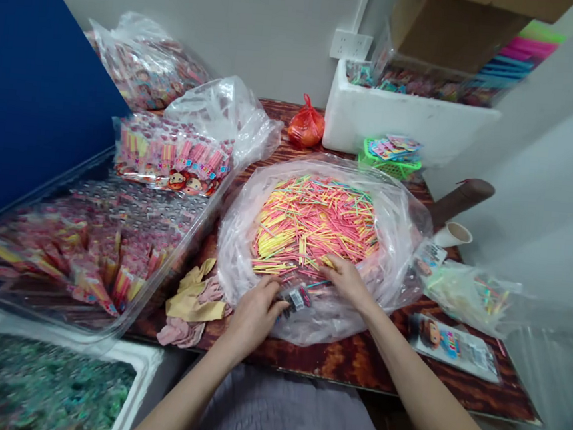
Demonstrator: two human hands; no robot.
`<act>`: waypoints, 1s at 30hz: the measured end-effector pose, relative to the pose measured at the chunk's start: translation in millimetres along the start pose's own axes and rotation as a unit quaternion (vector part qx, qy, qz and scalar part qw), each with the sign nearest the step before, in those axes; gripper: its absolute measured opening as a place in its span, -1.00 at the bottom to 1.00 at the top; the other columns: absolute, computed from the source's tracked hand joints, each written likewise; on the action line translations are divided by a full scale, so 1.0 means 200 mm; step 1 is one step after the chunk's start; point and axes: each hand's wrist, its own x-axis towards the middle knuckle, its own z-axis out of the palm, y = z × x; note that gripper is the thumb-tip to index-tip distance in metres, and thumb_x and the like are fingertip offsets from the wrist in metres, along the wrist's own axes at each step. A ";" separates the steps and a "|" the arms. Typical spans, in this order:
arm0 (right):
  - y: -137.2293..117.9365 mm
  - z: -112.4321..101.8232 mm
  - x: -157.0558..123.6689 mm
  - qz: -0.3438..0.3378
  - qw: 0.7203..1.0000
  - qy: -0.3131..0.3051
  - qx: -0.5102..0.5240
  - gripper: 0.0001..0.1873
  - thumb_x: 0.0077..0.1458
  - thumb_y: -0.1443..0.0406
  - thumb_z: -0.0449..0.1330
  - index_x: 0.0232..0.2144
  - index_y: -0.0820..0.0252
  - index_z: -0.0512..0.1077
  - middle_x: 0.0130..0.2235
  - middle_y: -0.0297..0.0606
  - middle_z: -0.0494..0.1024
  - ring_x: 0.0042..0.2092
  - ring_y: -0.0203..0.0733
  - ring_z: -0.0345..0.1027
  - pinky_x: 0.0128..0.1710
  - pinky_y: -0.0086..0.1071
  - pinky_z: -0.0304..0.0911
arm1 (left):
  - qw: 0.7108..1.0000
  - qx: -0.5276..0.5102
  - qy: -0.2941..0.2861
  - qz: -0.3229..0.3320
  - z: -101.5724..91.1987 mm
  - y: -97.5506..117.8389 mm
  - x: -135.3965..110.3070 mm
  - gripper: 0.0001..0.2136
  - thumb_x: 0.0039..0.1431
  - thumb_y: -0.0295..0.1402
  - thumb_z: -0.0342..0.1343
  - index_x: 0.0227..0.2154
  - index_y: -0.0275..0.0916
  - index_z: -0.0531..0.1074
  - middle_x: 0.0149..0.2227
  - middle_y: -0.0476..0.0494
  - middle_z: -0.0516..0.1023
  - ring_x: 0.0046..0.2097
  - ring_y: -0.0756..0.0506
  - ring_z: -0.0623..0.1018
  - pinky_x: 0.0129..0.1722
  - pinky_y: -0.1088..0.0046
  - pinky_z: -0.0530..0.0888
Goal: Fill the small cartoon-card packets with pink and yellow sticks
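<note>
A big clear plastic bag [401, 218] lies open on the wooden table [354, 361], filled with a heap of thin pink, yellow and green sticks [316, 221]. My left hand [255, 313] rests at the bag's near edge, fingers curled round a small clear printed packet [296, 299]. My right hand [346, 277] reaches into the near side of the stick heap, fingers bent and pinching at the sticks; what they hold is too small to make out.
A clear tray [178, 246] of filled packets stands left, with more bagged packets [171, 155] behind. Crumpled cloth gloves [193, 304] lie near my left hand. A white foam box [405, 122], green basket [391, 164], red bag [305, 126], paper cup [455, 233] and flat packets [456, 343] sit right.
</note>
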 end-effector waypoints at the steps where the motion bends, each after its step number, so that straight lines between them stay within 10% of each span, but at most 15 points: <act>1: 0.00 0.00 0.01 0.006 0.999 0.023 0.027 -0.75 0.03 0.23 0.11 -0.62 0.12 0.18 -0.58 -0.44 0.23 -0.47 -0.25 0.14 -0.44 -0.42 -0.01 | 0.999 0.018 0.028 -0.004 0.02 -0.01 0.00 -0.88 0.22 -0.39 0.04 -0.20 -0.20 0.40 0.00 -0.17 0.44 -0.03 -0.14 0.50 -0.10 0.36 0.42; 10: -0.04 0.10 0.00 0.011 0.940 0.170 0.297 -0.82 0.10 0.17 0.13 -0.39 0.16 0.39 -0.41 -0.33 0.49 -0.34 -0.22 0.34 -0.24 -0.35 0.23 | 0.970 0.160 0.182 0.025 0.18 -0.03 -0.04 -0.54 0.24 -0.41 0.02 0.20 -0.28 0.15 0.22 -0.40 0.27 0.14 -0.30 0.38 0.03 0.09 0.40; 15: -0.03 0.20 -0.10 0.024 0.943 0.132 0.306 -0.90 0.07 0.26 0.17 -0.33 0.14 0.43 -0.37 -0.33 0.52 -0.29 -0.18 0.40 -0.24 -0.36 0.26 | 0.969 0.136 0.199 0.064 0.09 -0.06 -0.12 -0.55 0.28 -0.37 -0.01 0.21 -0.19 0.16 0.18 -0.32 0.33 0.11 -0.26 0.39 0.05 0.10 0.36; 22: 0.01 0.21 -0.16 0.011 0.954 0.117 0.277 -0.85 0.09 0.23 0.17 -0.27 0.11 0.45 -0.23 -0.27 0.53 -0.16 -0.12 0.40 -0.13 -0.31 0.24 | 0.920 0.183 0.344 -0.031 -0.07 -0.39 -0.31 -0.60 0.26 -0.25 -0.01 0.13 -0.20 0.30 0.10 -0.31 0.42 0.11 -0.31 0.39 0.11 0.03 0.27; 30: 0.00 0.23 -0.19 -0.016 0.945 0.140 0.297 -0.90 0.18 0.23 0.12 -0.30 0.10 0.41 -0.32 -0.32 0.50 -0.23 -0.17 0.38 -0.18 -0.34 0.25 | 0.926 0.223 0.303 -0.028 -0.05 -0.61 -0.37 -0.71 0.30 -0.24 -0.12 -0.16 -0.27 0.45 0.04 -0.33 0.48 0.12 -0.28 0.40 0.12 0.07 0.33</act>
